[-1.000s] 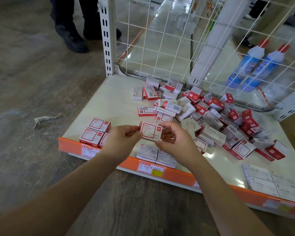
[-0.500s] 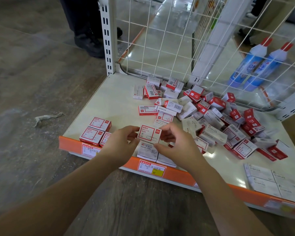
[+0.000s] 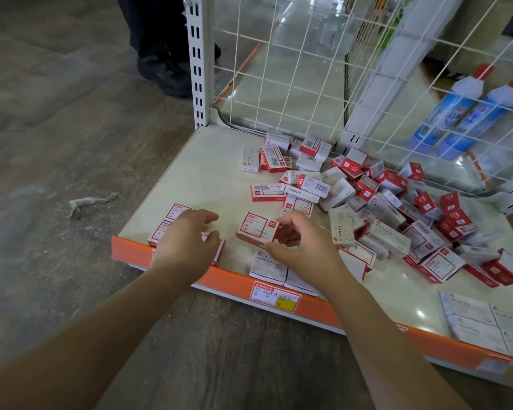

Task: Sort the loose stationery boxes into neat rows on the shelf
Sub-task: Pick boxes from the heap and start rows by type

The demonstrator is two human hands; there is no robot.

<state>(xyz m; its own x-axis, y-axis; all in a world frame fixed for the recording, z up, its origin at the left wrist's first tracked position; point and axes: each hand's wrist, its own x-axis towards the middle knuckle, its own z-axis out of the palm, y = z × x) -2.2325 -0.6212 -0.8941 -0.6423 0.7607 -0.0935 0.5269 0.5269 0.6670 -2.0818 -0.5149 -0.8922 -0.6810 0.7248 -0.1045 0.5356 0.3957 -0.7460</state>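
The right hand point(image 3: 301, 247) pinches a red paper-clip box point(image 3: 256, 229) above the shelf point(image 3: 211, 173). The left hand point(image 3: 187, 241) hovers, fingers relaxed, over sorted red boxes point(image 3: 175, 211).

Shop: price label point(image 3: 274, 296) on shelf point(image 3: 202, 161) edge (wire-backed).

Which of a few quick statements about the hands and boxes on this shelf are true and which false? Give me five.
1. The right hand holds a red paper clip box. True.
2. The left hand grips that same box. False: it is off the box, over the red boxes at the front left.
3. Two blue bottles stand behind the wire grid. True.
4. The loose pile lies on the floor. False: on the shelf.
5. The shelf edge strip is orange. True.
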